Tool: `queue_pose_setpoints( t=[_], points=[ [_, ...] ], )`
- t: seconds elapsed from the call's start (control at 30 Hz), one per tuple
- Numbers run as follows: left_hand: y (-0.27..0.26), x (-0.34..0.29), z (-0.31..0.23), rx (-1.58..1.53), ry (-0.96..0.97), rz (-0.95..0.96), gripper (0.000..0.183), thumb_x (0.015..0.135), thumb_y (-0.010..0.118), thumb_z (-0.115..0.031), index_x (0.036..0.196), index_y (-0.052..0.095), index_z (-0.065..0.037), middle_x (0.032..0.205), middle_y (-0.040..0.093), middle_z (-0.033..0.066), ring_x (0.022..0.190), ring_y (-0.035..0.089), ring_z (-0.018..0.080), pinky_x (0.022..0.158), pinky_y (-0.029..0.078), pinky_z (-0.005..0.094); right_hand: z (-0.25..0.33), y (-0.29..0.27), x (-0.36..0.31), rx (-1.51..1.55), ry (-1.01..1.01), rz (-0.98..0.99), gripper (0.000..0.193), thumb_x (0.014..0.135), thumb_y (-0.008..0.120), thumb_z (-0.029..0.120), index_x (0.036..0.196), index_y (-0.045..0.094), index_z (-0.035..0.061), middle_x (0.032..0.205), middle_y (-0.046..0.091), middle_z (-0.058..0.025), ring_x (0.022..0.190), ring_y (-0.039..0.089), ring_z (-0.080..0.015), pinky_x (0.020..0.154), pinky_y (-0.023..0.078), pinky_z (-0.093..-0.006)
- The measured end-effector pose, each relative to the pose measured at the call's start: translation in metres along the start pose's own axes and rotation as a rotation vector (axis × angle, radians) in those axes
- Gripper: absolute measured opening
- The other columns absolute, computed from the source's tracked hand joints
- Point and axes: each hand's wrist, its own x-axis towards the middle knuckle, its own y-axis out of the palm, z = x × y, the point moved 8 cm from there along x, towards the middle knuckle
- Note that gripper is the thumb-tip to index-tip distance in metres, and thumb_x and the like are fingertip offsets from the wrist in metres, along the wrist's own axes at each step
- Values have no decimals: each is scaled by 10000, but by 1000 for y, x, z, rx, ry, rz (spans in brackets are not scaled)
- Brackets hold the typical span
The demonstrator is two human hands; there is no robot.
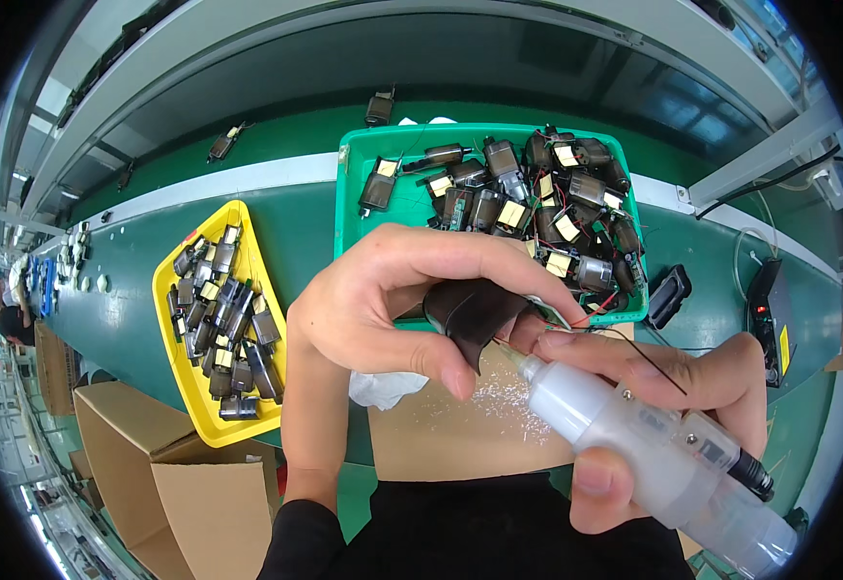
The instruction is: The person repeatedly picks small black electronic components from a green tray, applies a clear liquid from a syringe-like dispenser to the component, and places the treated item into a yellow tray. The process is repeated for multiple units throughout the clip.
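My left hand [383,309] is curled around a dark, curved plastic housing [472,314], held above the cardboard sheet. Thin red and black wires [634,348] stick out to the housing's right. My right hand [721,387] grips a thick white and clear cylindrical hand tool [624,445] with a narrow tip. That tip points into the lower edge of the housing; whether it touches is hidden. The right fingertips reach up beside the housing and wires. Small white bits [513,411] are scattered on the cardboard sheet [412,445] below.
A green tray [344,193] holds many dark motor-like units with wires. At left, a yellow tray [189,387] carries more. An open cardboard box [131,425] stands at lower left. White crumpled cloth [383,389], a black holder [670,295] and a black device [768,319] lie around.
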Motion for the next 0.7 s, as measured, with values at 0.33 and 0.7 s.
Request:
queue_pose_setpoints(
  t=[0.33, 0.7],
  points=[
    [0, 1, -1, 6, 44, 7, 623, 669, 782, -318, 1009, 565, 156, 954, 625, 235, 823, 569, 255, 719, 456, 340, 2, -3, 0, 40, 28, -49, 532, 726, 716, 214, 922, 398, -165, 944, 617, -266, 916, 630, -285, 860, 478, -319],
    [-15, -13, -8, 192, -11, -77, 604, 721, 748, -297, 1117, 533, 105, 1091, 573, 186, 876, 544, 204, 745, 441, 307, 7, -6, -18, 185, -204, -470, 536, 770, 657, 371, 1004, 355, -5, 912, 608, -287, 821, 639, -306, 776, 527, -378]
  ],
)
